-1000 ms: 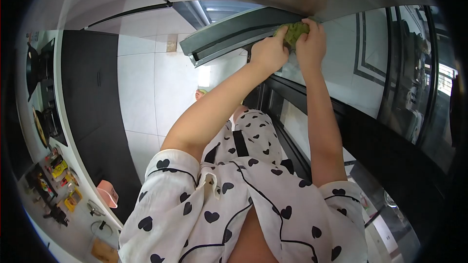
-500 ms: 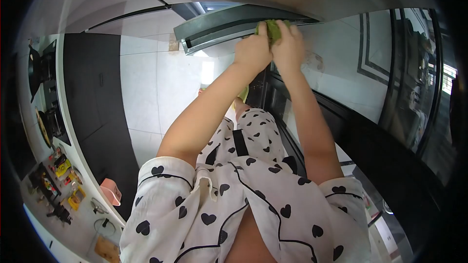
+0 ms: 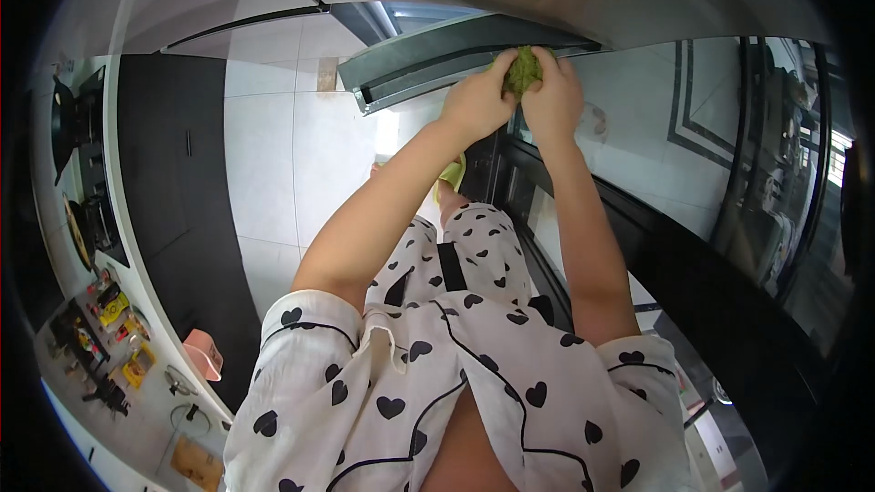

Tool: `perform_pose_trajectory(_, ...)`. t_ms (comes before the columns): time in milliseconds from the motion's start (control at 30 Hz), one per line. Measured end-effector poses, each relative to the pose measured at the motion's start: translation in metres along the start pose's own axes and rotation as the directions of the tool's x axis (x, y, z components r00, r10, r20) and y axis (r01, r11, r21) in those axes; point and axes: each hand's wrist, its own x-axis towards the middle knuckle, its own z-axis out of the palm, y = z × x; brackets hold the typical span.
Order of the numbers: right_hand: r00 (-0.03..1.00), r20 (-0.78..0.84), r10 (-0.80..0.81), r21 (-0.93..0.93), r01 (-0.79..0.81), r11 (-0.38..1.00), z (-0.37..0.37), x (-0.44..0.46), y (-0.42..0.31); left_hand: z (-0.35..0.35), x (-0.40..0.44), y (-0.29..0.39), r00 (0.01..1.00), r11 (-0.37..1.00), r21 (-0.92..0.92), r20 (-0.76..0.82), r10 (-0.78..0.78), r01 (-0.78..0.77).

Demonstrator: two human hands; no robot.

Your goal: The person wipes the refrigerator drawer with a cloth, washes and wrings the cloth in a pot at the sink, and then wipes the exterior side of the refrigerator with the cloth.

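Observation:
A crumpled green cloth (image 3: 523,74) is bunched between my two hands. My left hand (image 3: 478,104) grips it from the left, with the thumb pressed on its near side. From the right, my right hand (image 3: 555,102) has its fingers curled over the top of it. Just beyond the cloth is the grooved edge of a dark grey panel (image 3: 415,69), which looks like part of an open door. I cannot tell whether the cloth touches that panel.
At left runs a black cabinet front (image 3: 171,150) with a pink bin (image 3: 202,355) on it. Bottles and packets (image 3: 111,305) stand on the counter at lower left. A black frame (image 3: 674,237) with glass crosses at right. A green slipper (image 3: 453,170) shows below my hands.
My hands have come slightly down from the grey panel's edge, keeping hold of the cloth. More of the cloth shows between my fingers now. The view has shifted a little.

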Motion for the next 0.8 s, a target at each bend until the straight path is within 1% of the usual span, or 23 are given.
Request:
perform_pose_trajectory(33, 1.0, -0.008, 0.004, -0.006, -0.004, 1.0, 0.0, -0.002, -0.002, -0.003, -0.003, 0.0, 0.999, 0.997, 0.074, -0.001, 0.032, -0.032)
perform_pose_trajectory(100, 0.999, -0.031, 0.015, -0.021, -0.015, 1.0, 0.002, -0.008, -0.01, -0.005, -0.008, 0.001, 1.0, 0.981, 0.195, -0.017, 0.019, -0.015)
perform_pose_trajectory(200, 0.993, 0.107, -0.04, -0.057, 0.046, 0.997, 0.003, -0.02, -0.044, -0.012, -0.026, -0.011, 0.999, 0.947, 0.321, -0.039, -0.014, 0.026)
perform_pose_trajectory(233, 0.991, 0.118, -0.069, -0.028, 0.072, 0.997, 0.01, -0.026, -0.053, -0.017, -0.034, -0.019, 0.998, 0.933, 0.357, -0.051, -0.026, 0.042)
perform_pose_trajectory(367, 0.965, 0.18, -0.189, 0.084, 0.177, 0.981, 0.027, -0.047, -0.086, -0.036, -0.075, -0.05, 0.987, 0.928, 0.341, -0.109, -0.119, 0.149)
perform_pose_trajectory(433, 0.957, 0.221, -0.189, 0.157, 0.157, 0.975, 0.025, -0.048, -0.088, -0.044, -0.086, -0.055, 0.979, 0.913, 0.358, -0.119, -0.164, 0.196)
perform_pose_trajectory(500, 0.951, 0.24, -0.197, 0.254, 0.134, 0.958, 0.012, -0.045, -0.081, -0.044, -0.093, -0.055, 0.977, 0.918, 0.346, -0.148, -0.152, 0.195)
perform_pose_trajectory(533, 0.969, 0.173, -0.174, 0.265, 0.125, 0.956, 0.003, -0.043, -0.079, -0.044, -0.094, -0.054, 0.976, 0.92, 0.34, -0.163, -0.145, 0.194)
perform_pose_trajectory(567, 0.987, 0.008, -0.16, 0.276, 0.151, 0.949, 0.001, -0.042, -0.075, -0.043, -0.095, -0.05, 0.975, 0.927, 0.315, -0.15, -0.161, 0.202)
perform_pose_trajectory(600, 0.978, -0.157, -0.139, 0.284, 0.179, 0.942, 0.0, -0.04, -0.072, -0.04, -0.095, -0.047, 0.973, 0.929, 0.301, -0.153, -0.175, 0.214)
perform_pose_trajectory(633, 0.992, -0.108, -0.058, 0.316, 0.09, 0.944, -0.003, -0.04, -0.068, -0.037, -0.095, -0.044, 0.97, 0.931, 0.288, -0.154, -0.187, 0.225)
perform_pose_trajectory(733, 0.961, -0.065, -0.269, 0.192, 0.277, 0.942, 0.009, -0.047, -0.06, -0.033, -0.099, -0.04, 0.967, 0.929, 0.28, -0.141, -0.211, 0.244)
perform_pose_trajectory(767, 0.945, -0.029, -0.327, 0.175, 0.327, 0.929, 0.022, -0.054, -0.059, -0.032, -0.101, -0.042, 0.966, 0.926, 0.285, -0.141, -0.215, 0.248)
perform_pose_trajectory(800, 0.926, -0.059, -0.373, 0.093, 0.377, 0.921, 0.023, -0.06, -0.068, -0.033, -0.103, -0.043, 0.965, 0.923, 0.29, -0.141, -0.22, 0.253)
